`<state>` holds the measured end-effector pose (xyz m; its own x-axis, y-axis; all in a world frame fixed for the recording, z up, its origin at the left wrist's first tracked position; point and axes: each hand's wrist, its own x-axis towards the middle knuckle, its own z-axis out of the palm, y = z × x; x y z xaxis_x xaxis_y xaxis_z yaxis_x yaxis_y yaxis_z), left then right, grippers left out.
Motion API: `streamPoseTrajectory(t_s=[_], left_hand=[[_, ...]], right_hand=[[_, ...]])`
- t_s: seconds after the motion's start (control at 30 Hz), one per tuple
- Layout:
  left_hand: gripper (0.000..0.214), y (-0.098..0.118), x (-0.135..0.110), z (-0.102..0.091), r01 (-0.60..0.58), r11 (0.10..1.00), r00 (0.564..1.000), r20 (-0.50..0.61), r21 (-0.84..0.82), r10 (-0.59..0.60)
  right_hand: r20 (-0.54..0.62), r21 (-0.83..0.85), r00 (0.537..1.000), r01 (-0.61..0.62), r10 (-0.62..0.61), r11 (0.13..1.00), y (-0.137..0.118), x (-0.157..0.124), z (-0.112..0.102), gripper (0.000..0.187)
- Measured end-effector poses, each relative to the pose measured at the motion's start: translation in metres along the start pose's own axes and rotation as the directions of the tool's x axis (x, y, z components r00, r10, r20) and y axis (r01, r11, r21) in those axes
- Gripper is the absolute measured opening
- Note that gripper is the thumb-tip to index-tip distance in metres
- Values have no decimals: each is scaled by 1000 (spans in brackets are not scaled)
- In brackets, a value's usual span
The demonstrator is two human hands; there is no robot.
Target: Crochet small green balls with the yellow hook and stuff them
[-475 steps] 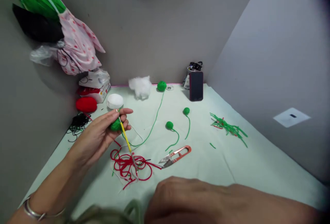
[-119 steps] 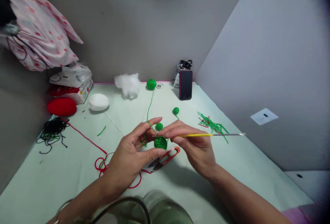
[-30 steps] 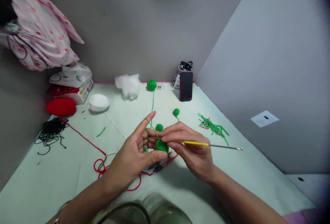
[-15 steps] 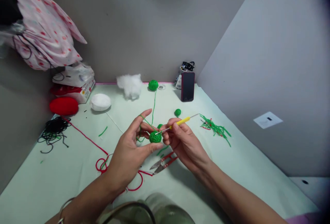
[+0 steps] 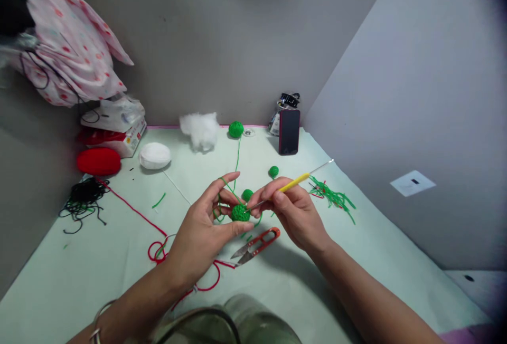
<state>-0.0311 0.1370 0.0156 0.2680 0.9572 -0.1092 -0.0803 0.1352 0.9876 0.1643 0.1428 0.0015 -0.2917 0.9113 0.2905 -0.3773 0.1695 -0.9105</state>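
My left hand pinches a small green crocheted piece between thumb and fingers. Green yarn runs over its raised index finger and back to a green yarn ball by the wall. My right hand grips a crochet hook by its yellow handle. One metal end touches the right side of the crocheted piece; the other points up and right. Just behind the piece lies a small green ball, partly hidden by the fingers. Below the hands rest thread snips with orange handles.
Red yarn, white yarn, black strands and white stuffing lie left and back. A phone leans upright at the back. Right of it are green yarn scraps; another small green ball sits nearer.
My right hand has shifted right and turned the hook, so its far end points higher and farther right. The snips' handles now show fully. My left hand keeps its hold.
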Motion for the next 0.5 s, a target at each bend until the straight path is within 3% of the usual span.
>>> streamPoseTrajectory(t_s=[0.33, 0.5], left_hand=[[69, -4, 3, 2, -56, 993, 997, -56, 103, 62], [68, -6, 3, 4, -92, 986, 991, -85, 142, 104]], right_hand=[[-17, -80, 998, 56, -57, 995, 3, -4, 7, 15], [-26, -284, 992, 114, -126, 952, -1, -6, 9, 15]])
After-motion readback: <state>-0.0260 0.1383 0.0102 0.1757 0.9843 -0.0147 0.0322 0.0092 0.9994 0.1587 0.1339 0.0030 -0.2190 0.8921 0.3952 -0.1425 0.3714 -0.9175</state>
